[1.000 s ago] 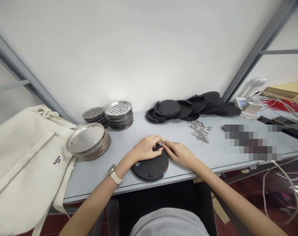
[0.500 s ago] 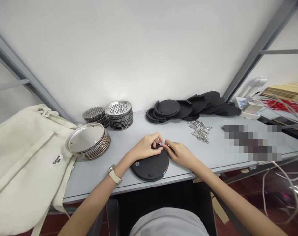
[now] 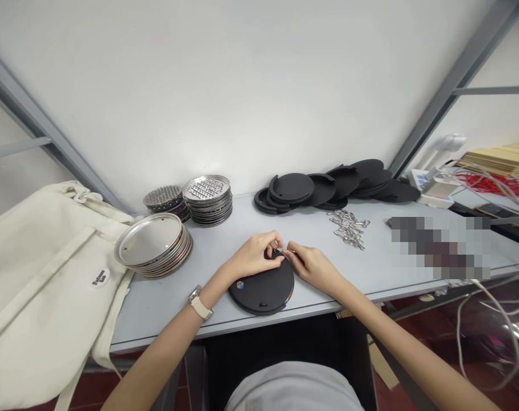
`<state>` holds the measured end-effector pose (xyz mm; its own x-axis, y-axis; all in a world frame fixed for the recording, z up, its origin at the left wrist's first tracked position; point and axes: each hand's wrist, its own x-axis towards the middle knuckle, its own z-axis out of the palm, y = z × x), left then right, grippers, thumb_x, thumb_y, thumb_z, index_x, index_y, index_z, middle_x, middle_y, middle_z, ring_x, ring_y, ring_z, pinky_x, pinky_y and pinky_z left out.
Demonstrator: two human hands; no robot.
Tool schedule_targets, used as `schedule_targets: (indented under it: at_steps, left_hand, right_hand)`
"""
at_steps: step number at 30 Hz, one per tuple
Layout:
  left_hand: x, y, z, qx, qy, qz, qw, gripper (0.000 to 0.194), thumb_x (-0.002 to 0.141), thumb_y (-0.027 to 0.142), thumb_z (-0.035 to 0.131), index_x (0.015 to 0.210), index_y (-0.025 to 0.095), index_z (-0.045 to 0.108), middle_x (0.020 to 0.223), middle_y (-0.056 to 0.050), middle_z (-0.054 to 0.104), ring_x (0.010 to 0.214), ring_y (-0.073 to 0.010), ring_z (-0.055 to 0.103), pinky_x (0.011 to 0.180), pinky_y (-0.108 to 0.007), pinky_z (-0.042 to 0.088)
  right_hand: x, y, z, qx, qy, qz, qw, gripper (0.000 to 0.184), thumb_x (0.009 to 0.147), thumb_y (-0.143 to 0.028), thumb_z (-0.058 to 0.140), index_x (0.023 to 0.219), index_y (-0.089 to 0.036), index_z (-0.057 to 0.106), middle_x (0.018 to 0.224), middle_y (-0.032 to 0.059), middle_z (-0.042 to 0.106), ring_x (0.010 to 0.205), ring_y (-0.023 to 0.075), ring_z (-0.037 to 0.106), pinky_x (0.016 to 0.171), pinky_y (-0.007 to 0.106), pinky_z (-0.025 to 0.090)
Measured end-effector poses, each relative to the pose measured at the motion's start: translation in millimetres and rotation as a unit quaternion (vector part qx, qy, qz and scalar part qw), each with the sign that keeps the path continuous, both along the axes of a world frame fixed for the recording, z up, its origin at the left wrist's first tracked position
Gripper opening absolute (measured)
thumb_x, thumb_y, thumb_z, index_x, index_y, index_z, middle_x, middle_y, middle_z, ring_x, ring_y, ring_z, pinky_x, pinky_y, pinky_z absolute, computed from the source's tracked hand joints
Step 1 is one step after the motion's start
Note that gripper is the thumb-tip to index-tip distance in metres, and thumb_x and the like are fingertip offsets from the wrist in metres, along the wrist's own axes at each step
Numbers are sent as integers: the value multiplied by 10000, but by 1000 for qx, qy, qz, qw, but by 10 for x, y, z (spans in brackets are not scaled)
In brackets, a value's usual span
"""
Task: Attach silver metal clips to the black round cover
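Note:
A round black disc (image 3: 263, 288) lies on the table near its front edge, with a small coloured sticker on its left side and a slot near the front. My left hand (image 3: 259, 254) rests on its far part, thumb and fingers curled round a small metal clip (image 3: 280, 250) at the far edge. From the right, my right hand (image 3: 313, 265) pinches the same clip, fingers closed. Fingertips hide most of the clip. Farther right lies a pile of metal clips (image 3: 349, 228). Several more black discs (image 3: 293, 188) overlap along the wall.
At left stand a stack of round metal plates (image 3: 150, 242) and two stacks of perforated metal discs (image 3: 206, 191). A cream bag (image 3: 49, 297) leans at the table's left end. On the right are a blurred-out object (image 3: 439, 248), cables (image 3: 460, 331) and red cords (image 3: 494, 184).
Almost nothing differs. Both hands stay at the disc's far edge, still closed round the small metal clip, with only slight finger movement.

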<state>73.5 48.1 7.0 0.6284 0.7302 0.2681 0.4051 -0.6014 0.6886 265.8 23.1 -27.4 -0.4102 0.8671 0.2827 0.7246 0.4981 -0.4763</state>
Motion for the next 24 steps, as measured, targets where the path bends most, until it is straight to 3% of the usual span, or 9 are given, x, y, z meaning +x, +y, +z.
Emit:
schedule_targets:
  at_steps: [15, 20, 24]
  left_hand:
    - [21, -15, 0, 25, 15, 3, 1000, 195, 755, 169, 568, 945, 200, 537, 713, 44, 531, 644, -97, 517, 618, -218, 415]
    - [25, -27, 13, 69, 42, 17, 997, 177, 764, 195, 556, 937, 198, 517, 857, 5, 572, 688, -119, 521, 680, -260, 438]
    - [22, -29, 22, 88, 56, 10, 994, 151, 788, 203, 534, 938, 197, 513, 925, -17, 577, 766, -142, 538, 721, -278, 449]
  right_hand:
    - [35, 4, 31, -5, 34, 7, 999, 231, 965, -312, 308, 803, -223, 448, 602, -14, 524, 500, 142, 490, 536, 225, 332]
    - [34, -1, 30, -17, 3, 47, 999, 264, 968, -323, 314, 844, -209, 517, 691, 24, 607, 577, 155, 549, 584, 235, 362]
    - [24, 5, 24, -13, -7, 42, 999, 283, 974, -326, 299, 862, -205, 529, 693, 25, 613, 572, 154, 552, 580, 239, 362]
